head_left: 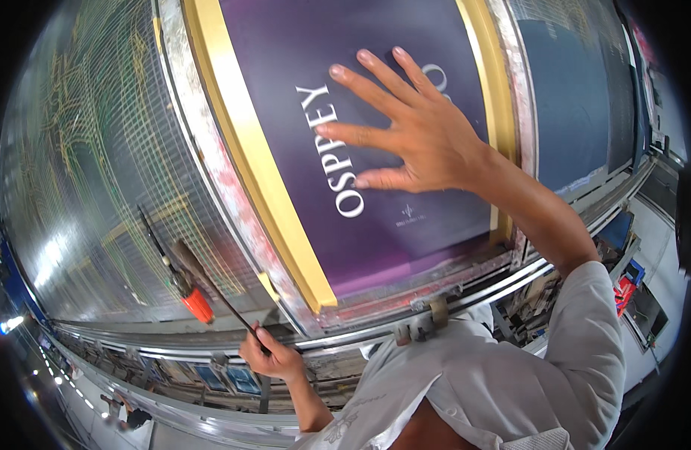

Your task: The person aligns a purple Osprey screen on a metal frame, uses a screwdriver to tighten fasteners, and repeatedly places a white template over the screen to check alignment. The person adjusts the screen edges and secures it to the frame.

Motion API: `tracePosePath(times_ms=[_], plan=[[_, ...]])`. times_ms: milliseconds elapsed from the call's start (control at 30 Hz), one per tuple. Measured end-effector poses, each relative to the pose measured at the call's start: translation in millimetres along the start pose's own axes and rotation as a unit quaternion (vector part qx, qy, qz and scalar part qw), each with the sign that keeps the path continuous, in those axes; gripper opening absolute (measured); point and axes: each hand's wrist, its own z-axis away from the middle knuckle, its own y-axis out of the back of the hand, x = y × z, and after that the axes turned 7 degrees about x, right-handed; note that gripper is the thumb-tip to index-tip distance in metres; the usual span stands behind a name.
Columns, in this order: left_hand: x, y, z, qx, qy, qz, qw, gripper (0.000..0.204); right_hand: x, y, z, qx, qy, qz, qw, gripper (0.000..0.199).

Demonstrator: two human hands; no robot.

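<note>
My right hand (420, 135) is spread wide, palm down, over a purple panel (285, 67) with large white lettering and a small pale emblem. Its fingers partly cover the letters; I cannot tell whether the palm touches the surface. At the lower left, my left hand (274, 358) is closed round the thin dark end of a slender tool (218, 292) with a thicker brown far end. Beside that tool is another one with an orange end (197, 304) and a thin dark shaft. Both lie over the left-hand surface.
Gold strips (248, 142) edge the purple panel inside a stained frame (225, 180). Left is a shiny ribbed surface (83, 150) with green and yellow lines; right, a dark blue panel (563, 105). A metal rail (345, 341) runs along the near edge, with clutter and a red item (625, 291) below right.
</note>
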Motion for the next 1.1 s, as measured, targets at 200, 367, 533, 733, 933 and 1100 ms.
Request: tracePosePath(times_ms=[200, 367, 533, 733, 933, 1100], plan=[[7.3, 4.5, -6.5, 0.017, -0.031, 0.017, 0.999, 0.023, -6.9, 32.3, 43.2, 0.077, -0.095, 0.017, 0.992, 0.053], [0.8, -2.2, -2.8, 0.034, -0.019, 0.050, 0.998, 0.023, -10.7, 61.8, 158.0, 0.197, -0.303, 0.025, 0.932, 0.061], [-4.9, -9.6, -0.6, 0.061, -0.037, 0.037, 0.997, 0.029, -38.3, 44.9, 229.3, 0.195, -0.509, -0.054, 0.837, 0.079], [5.3, -23.6, 4.7, -0.014, -0.059, 0.049, 0.997, 0.032, -48.7, 52.5, 264.2, 0.168, -0.432, 0.014, 0.886, 0.087], [-16.5, 16.1, 33.8, 0.001, -0.125, -0.033, 0.992, 0.027, -72.5, 46.3, 311.6, 0.122, -0.477, 0.028, 0.870, 0.083], [14.6, 25.6, 13.2, 0.151, -0.174, 0.010, 0.973, 0.035, -12.0, 22.6, 236.9, 0.132, -0.423, 0.039, 0.896, 0.082]])
